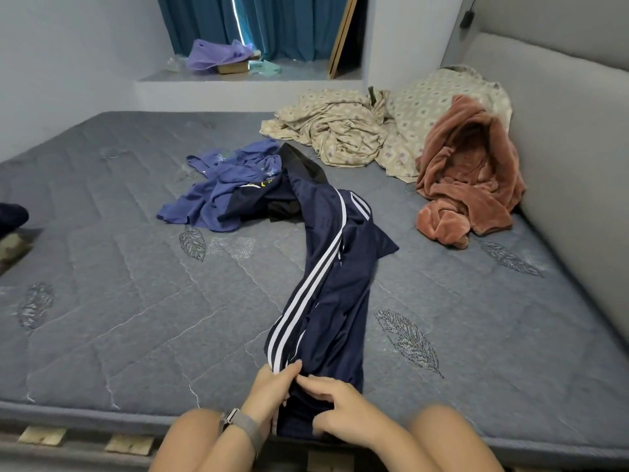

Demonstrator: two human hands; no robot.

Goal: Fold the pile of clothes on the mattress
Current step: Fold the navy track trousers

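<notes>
Navy track pants [326, 267] with white side stripes stretch from the near edge of the grey quilted mattress [119, 301] toward its middle. My left hand [272, 390] grips the near end of the pants at the striped side. My right hand [335, 408] pinches the same end from the right. The far end of the pants lies over a heap of purple-blue clothes [224, 192] with something black under them.
A crumpled beige patterned sheet [340, 131] and pillow [435, 97] lie at the back right, with a pink fleece garment [466, 172] against the grey headboard [578, 165]. Dark fabric [12, 216] shows at the left edge. Bare bed slats [129, 444] are below the mattress, by my knees.
</notes>
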